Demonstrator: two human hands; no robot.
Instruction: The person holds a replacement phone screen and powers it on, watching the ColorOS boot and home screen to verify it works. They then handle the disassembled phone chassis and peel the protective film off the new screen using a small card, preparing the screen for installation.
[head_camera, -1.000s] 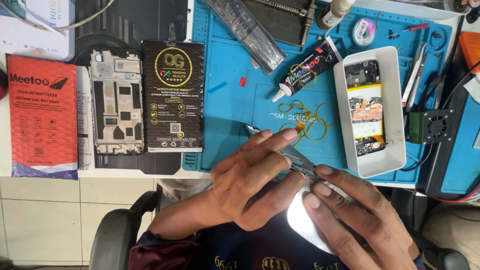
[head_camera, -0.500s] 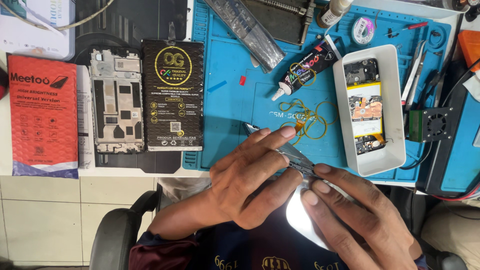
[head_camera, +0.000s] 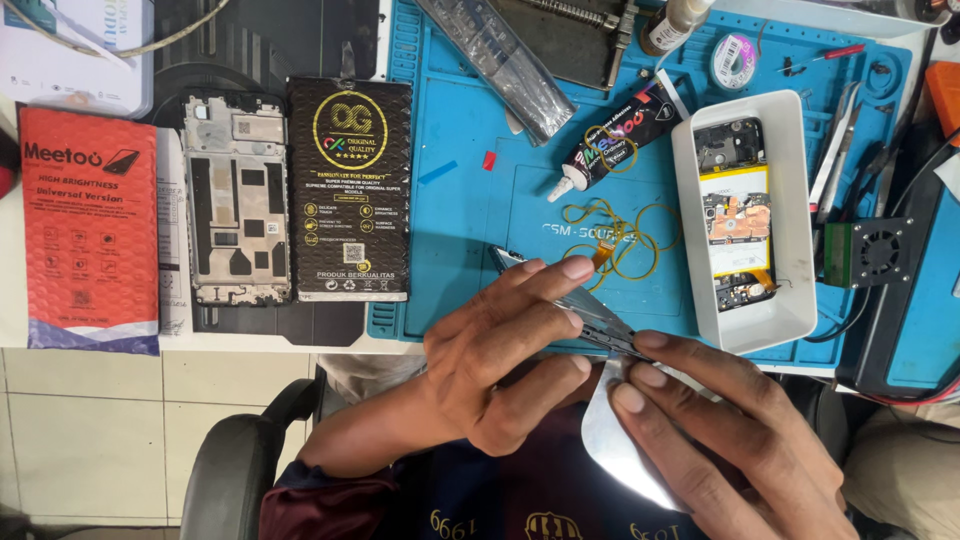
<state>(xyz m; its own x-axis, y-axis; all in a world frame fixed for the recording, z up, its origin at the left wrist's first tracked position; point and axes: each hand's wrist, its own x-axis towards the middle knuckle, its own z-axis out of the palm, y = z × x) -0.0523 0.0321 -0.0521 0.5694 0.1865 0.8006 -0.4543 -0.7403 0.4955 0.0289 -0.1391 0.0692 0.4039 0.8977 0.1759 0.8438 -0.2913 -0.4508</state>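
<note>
Here your left hand (head_camera: 500, 355) pinches the screen (head_camera: 575, 300) by its long edge, index finger laid along the top, thumb underneath. The panel sits tilted over the near edge of the blue mat (head_camera: 460, 200), above your lap. Your right hand (head_camera: 735, 430) grips the film (head_camera: 620, 440), fingertips closed on its upper corner where it meets the panel; the rest of the sheet hangs down, shiny and curved.

Notes for the peel, as I judge it:
- Keep the left grip on the edges only; a thumb on the glass face would mark it.
- Draw the film low and flat along the panel, not straight up, so the thin panel does not flex.
- Go slow at the corner; the flex tail looks hidden under your fingers, and I cannot tell where it lies.
- The glue tube (head_camera: 615, 145) and the loose yellow wire (head_camera: 610, 235) lie just beyond the panel on the mat; stay off them.

The white tray (head_camera: 790, 300) with the phone body (head_camera: 738, 215) stands to your right, well apart from the panel. The bare frame (head_camera: 235, 200) and black box (head_camera: 348, 190) lie to the left.
</note>
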